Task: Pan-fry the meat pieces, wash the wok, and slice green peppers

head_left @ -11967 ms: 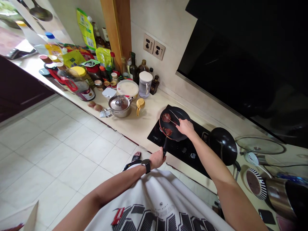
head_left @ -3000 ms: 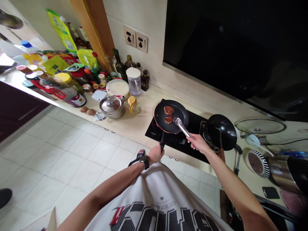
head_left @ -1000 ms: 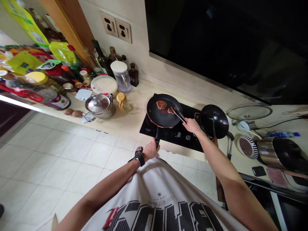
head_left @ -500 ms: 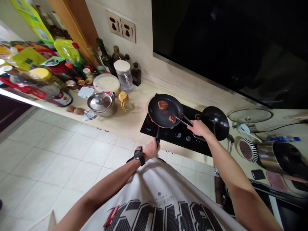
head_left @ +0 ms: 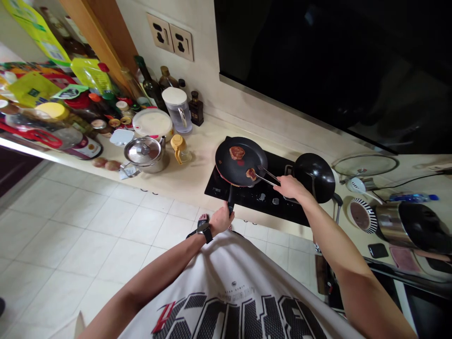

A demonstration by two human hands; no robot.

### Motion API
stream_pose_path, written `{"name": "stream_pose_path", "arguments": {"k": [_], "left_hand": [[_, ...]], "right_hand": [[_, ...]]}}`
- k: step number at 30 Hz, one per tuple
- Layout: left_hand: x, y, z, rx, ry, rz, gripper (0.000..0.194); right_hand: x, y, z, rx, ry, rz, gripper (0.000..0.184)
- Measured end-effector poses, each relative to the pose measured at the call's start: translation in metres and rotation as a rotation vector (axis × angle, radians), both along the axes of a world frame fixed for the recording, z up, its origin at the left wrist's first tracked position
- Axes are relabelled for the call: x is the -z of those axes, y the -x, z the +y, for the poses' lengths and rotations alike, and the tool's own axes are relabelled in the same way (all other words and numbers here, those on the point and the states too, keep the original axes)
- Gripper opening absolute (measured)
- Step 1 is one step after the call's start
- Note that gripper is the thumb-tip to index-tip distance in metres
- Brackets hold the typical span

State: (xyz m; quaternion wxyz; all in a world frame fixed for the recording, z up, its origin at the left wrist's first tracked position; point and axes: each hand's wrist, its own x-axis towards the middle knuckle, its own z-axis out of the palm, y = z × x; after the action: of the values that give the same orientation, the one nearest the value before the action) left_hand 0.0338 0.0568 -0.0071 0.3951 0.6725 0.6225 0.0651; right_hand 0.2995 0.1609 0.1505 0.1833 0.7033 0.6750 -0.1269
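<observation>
Meanwhile, the left hand had its grip closed around the black handle of a dark nonstick frying pan, and the right hand had a firm grip on steel tongs, their tips pressed together at the smaller piece of seared meat near the pan's edge. A larger piece of meat lay well apart from it in the pan, which sat on a black hob set into the table, just beside a black wok
</observation>
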Motion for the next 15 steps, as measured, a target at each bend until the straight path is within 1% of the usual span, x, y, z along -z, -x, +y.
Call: {"name": "stream_pose_path", "arguments": {"k": [2,7,11,15], "left_hand": [[0.0,0.0,0.0,0.003,0.001,-0.002,0.038],[-0.001,0.0,0.0,0.001,0.003,-0.004,0.039],[0.002,0.0,0.0,0.001,-0.007,0.0,0.038],[0.005,0.0,0.0,0.005,-0.015,0.003,0.037]], "right_hand": [[0.0,0.0,0.001,0.007,0.018,0.001,0.037],[-0.003,-0.005,0.002,0.013,-0.026,0.025,0.045],[-0.004,-0.007,0.003,0.05,0.085,0.083,0.038],[-0.005,-0.011,0.007,0.101,0.063,0.184,0.037]]}}
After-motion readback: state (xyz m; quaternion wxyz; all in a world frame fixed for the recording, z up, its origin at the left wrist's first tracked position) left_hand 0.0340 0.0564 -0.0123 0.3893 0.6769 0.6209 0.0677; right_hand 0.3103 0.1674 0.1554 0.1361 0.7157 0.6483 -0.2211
